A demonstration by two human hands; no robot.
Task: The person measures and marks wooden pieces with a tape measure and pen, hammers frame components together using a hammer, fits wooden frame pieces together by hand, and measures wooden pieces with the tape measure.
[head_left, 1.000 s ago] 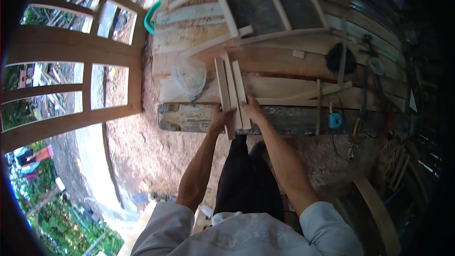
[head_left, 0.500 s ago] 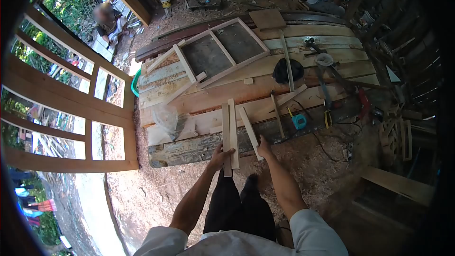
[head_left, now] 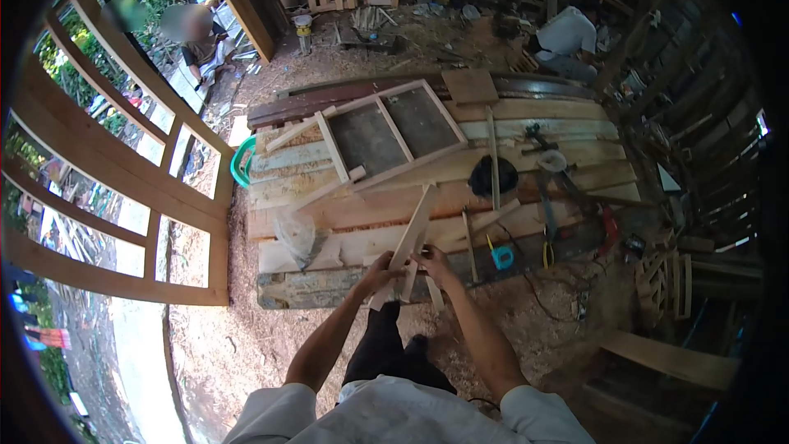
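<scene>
Near the front edge of the plank-topped bench, my left hand [head_left: 380,273] is closed around a pale wooden slat [head_left: 415,222], which slants up and to the right. Close beside it, my right hand [head_left: 433,266] has its fingers bent on the wood at the same bundle. Another slat [head_left: 409,281] shows between the hands. Below my right hand a further slat end [head_left: 435,294] sticks out. My fingers partly cover where the pieces overlap.
A wooden frame [head_left: 334,146] lies on the planks [head_left: 362,204]. Further right are a black bag [head_left: 485,178], a teal tape measure [head_left: 501,258] and a hammer [head_left: 536,136]. A slatted wooden frame [head_left: 215,226] stands left. Two people [head_left: 567,37] sit beyond the bench.
My right hand has moved left, up against my left hand. The slats, upright and apart before, now lean to the right and overlap. The camera view has shifted slightly.
</scene>
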